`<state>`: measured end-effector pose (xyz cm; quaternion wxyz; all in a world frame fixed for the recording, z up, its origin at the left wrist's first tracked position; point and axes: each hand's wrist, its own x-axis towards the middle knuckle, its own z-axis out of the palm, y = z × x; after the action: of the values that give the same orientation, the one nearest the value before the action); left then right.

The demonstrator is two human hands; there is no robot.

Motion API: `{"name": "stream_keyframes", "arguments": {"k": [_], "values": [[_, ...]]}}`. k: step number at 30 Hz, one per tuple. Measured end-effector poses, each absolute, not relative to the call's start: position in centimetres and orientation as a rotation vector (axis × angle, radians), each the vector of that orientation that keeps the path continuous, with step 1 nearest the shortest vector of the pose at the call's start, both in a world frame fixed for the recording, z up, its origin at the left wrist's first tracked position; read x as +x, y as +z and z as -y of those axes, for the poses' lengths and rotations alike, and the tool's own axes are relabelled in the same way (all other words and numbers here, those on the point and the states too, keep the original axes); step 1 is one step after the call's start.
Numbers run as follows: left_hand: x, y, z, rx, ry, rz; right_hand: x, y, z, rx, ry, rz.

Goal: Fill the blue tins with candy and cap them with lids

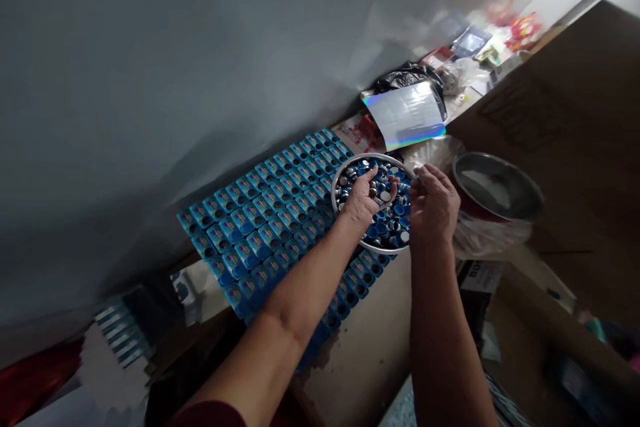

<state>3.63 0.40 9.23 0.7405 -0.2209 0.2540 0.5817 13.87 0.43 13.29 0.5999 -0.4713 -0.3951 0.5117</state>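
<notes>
A round metal-rimmed bowl (334, 191) holds many small round pieces (383, 227), blue and silver, which look like caps. My left hand (363, 199) reaches into it, thumb and fingers apart among the pieces; whether any lie in its palm is hard to see. By the bowl's right rim, my right hand (434, 203) is closed, its fingertips pinched together, and what they hold is too small to name. Rows of blue packs (270, 203), several with a round dark hollow, lie under and left of the bowl.
A second metal bowl (497, 187) stands at the right against a big cardboard box (560, 113). Behind are a shiny silver sheet (407, 117) and a black plastic bag (410, 77). A grey wall (150, 67) borders the far side.
</notes>
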Motion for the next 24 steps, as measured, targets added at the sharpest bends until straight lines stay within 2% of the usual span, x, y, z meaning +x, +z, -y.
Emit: {"name": "stream_keyframes", "arguments": {"k": [4, 12, 16, 21, 24], "values": [[3.0, 9.0, -0.3, -0.519, 1.149, -0.557, 16.8, 12.0, 0.6, -1.155, 1.433, 0.731], [1.7, 9.4, 0.9, -0.504, 1.118, -0.5, 18.2, 9.9, 2.6, -1.256, 1.502, 0.78], [1.7, 9.9, 1.0, -0.483, 1.1, -0.475, 18.3, 9.4, 3.0, -1.281, 1.38, 0.94], [1.8, 9.9, 1.8, -0.491, 1.072, -0.511, 18.5, 8.3, 2.9, -1.418, 1.047, 1.376], [1.3, 10.0, 2.4, -0.5, 1.06, -0.519, 18.9, 7.8, 2.2, -1.394, 1.043, 1.376]]}}
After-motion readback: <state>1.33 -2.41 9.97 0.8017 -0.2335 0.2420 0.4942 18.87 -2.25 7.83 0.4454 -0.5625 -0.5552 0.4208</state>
